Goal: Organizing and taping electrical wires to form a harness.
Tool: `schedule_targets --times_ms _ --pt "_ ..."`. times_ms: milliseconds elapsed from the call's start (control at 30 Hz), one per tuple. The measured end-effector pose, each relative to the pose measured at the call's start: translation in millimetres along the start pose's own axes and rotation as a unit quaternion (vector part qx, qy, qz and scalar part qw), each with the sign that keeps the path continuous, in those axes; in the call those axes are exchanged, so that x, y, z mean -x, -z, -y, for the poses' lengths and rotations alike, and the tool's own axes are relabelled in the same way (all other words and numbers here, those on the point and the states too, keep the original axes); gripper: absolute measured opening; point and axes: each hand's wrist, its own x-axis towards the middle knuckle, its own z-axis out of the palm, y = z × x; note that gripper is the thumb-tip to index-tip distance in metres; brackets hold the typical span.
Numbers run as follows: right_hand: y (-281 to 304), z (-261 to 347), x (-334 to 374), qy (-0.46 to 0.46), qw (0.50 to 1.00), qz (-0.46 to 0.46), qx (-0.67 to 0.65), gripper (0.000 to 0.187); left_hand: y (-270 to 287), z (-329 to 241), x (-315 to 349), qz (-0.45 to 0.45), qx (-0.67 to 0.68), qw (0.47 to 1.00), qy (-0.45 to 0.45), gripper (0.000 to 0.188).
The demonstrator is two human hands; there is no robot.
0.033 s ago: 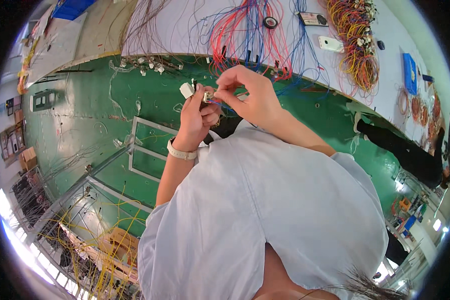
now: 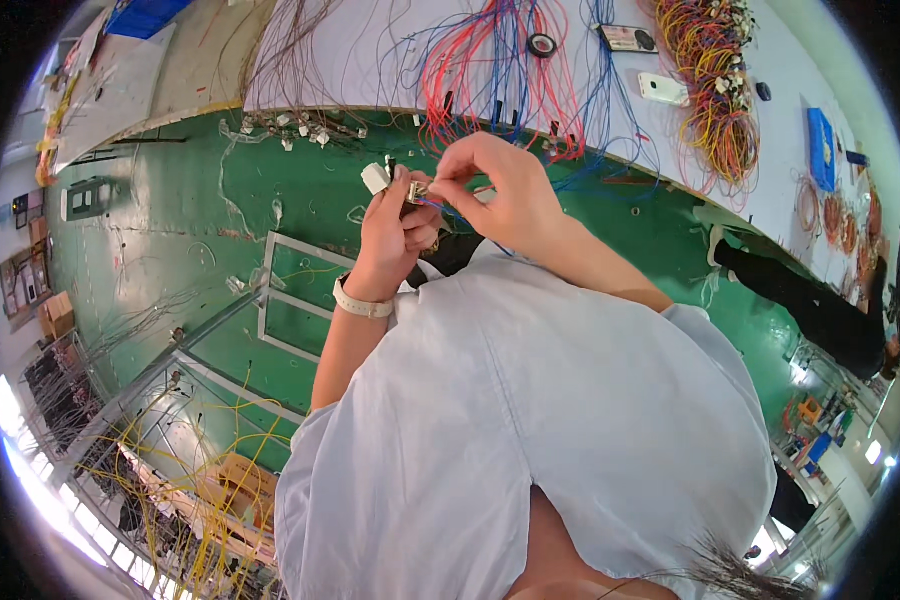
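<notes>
My left hand (image 2: 392, 235) is closed around a small pale wire connector (image 2: 415, 192), gripped between thumb and fingers. A white block-shaped connector housing (image 2: 375, 179) sticks out past the thumb, beside a short black piece (image 2: 391, 166). Close at its right, my right hand (image 2: 500, 185) has thumb and index finger pinched together at the connector's edge. What lies in that pinch is too small to make out. Thin blue wires (image 2: 448, 209) run from the connector below the right fingers.
Beyond my hands stands a white table (image 2: 370, 60) with red wires (image 2: 450, 70), a black tape roll (image 2: 541, 45), a white phone (image 2: 663, 89) and yellow-orange wire bundles (image 2: 715, 110). A metal frame (image 2: 263, 300) is at left. Another person's dark-clothed leg (image 2: 790, 295) shows at right.
My right hand has shifted very slightly to the right at the connector. The left hand keeps its hold.
</notes>
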Motion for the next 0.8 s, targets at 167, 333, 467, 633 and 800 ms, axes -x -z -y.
schedule_targets --times_ms 167,333,467,633,800 --pt "12 -12 -11 0.300 0.930 0.059 0.205 0.024 4 -7 -7 0.000 -0.061 0.998 0.027 0.030" --pt "7 -6 -11 0.187 0.970 0.051 0.144 0.020 -3 -6 -2 -0.020 -0.078 0.997 0.012 0.030" --pt "0 -7 -8 0.064 0.993 0.061 0.074 0.010 -12 1 1 -0.108 -0.139 0.978 -0.110 0.028" --pt "5 -17 -3 -0.134 0.973 0.127 -0.141 0.013 -20 -6 10 -0.091 -0.138 0.968 -0.187 0.030" --pt "4 -3 1 -0.128 0.983 0.085 -0.099 0.011 -24 -4 11 -0.118 -0.200 0.948 -0.218 0.033"
